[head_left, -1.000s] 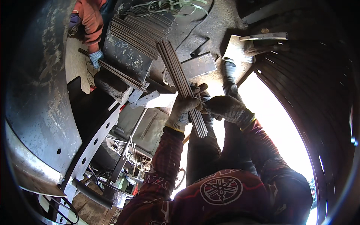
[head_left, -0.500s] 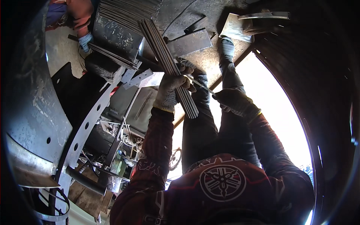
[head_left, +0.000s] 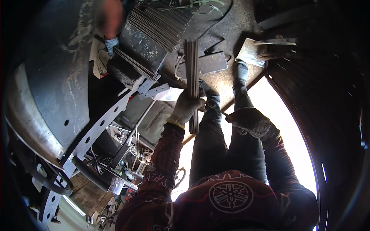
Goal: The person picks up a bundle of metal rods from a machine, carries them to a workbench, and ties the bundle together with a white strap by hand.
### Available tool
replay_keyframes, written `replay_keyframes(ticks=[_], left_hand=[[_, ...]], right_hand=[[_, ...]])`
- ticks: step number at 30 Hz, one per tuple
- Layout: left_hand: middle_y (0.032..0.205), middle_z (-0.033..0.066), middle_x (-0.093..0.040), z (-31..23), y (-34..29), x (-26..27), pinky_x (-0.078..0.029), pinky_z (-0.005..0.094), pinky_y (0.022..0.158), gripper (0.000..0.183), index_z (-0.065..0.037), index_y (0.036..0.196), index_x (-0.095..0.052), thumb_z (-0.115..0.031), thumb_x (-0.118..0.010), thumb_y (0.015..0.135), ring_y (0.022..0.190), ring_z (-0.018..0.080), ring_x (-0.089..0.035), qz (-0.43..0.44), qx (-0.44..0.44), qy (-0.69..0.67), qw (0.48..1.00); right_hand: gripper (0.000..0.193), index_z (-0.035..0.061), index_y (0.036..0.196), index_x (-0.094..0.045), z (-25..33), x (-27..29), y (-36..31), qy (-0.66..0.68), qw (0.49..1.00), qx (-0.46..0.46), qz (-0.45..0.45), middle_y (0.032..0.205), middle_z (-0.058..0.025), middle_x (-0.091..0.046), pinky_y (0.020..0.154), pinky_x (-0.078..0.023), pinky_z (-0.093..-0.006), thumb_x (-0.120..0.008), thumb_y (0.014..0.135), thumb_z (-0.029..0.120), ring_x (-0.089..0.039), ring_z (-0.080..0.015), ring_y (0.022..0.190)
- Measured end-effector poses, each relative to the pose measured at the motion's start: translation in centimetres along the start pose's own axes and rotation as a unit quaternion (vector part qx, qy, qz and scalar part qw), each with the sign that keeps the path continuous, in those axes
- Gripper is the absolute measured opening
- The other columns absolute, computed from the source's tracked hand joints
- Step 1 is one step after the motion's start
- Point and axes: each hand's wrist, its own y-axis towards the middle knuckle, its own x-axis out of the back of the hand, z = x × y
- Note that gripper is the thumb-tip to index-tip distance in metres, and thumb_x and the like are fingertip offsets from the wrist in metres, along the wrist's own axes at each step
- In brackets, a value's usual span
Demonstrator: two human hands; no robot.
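A bundle of thin dark metal rods point(head_left: 192, 65) stands nearly upright in the picture in front of my legs. My left hand point(head_left: 185, 108), in a light knitted glove, is closed round it below the middle. A thin pale strip or wire point(head_left: 217, 109) runs from beside the bundle to my right hand point(head_left: 250, 121). That hand, in a darker-looking glove, is closed on the strip's end. Where the strip meets the rods is hidden by my left fingers.
Many similar rods point(head_left: 154, 29) lie on a dark metal block. At far left a co-worker's gloved hand point(head_left: 111, 44) touches a few rods point(head_left: 135, 63). A curved beam with holes point(head_left: 108, 117) borders the left. A flat plate point(head_left: 212, 63) and a bright bent plate point(head_left: 250, 54) lie ahead.
The bundle has turned from a left-leaning slant to nearly upright. My left hand has shifted slightly right and down, still round it. The whole view has moved somewhat too.
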Motion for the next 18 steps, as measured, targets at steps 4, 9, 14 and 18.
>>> replay_keyframes(ticks=[4,9,14,18], left_hand=[[0.076,0.0047,-0.058,1.2,-0.8,0.3,-0.058,0.0339,0.062,0.02,-0.003,0.098,-0.055,0.002,-0.062,0.08,0.063,0.0162,-0.062,0.012,0.005,0.08,0.997],[0.085,0.0155,-0.067,2.7,-2.3,-0.1,-0.056,0.0391,0.072,0.03,-0.001,0.105,-0.06,-0.012,-0.067,0.078,0.076,0.028,-0.068,0.001,-0.014,0.368,0.93],[0.096,0.0237,-0.069,4.1,-3.5,-1.7,-0.054,0.0475,0.083,0.03,-0.001,0.106,-0.062,-0.017,-0.065,0.08,0.093,0.0426,-0.067,0.026,-0.135,0.469,0.872],[0.098,0.0231,-0.069,3.1,-5.3,-3.7,-0.053,0.0481,0.085,0.029,-0.001,0.101,-0.063,-0.018,-0.067,0.079,0.095,0.0418,-0.066,0.028,-0.083,0.487,0.869]], right_hand=[[0.041,0.014,0.124,-0.068,2.6,1.2,-0.2,-0.507,0.762,0.386,-0.115,0.108,-0.0055,-0.071,0.083,-0.057,-0.0353,-0.072,0.084,0.016,-0.069,-0.0258,0.099],[0.023,0.0135,0.112,-0.069,6.4,0.6,1.1,-0.589,0.686,0.41,-0.119,0.105,-0.0021,-0.07,0.086,-0.055,-0.0356,-0.068,0.089,0.019,-0.069,-0.0213,0.099],[0.012,0.0126,0.094,-0.066,9.5,-1.3,2.5,-0.557,0.686,0.461,-0.083,0.087,-0.0039,-0.065,0.069,-0.054,-0.0367,-0.065,0.089,0.023,-0.067,-0.0224,0.08],[0.017,0.0122,0.1,-0.065,10.0,-1.3,3.5,-0.568,0.715,0.404,-0.04,0.091,-0.0052,-0.065,0.08,-0.053,-0.0387,-0.07,0.087,0.022,-0.066,-0.0252,0.085]])
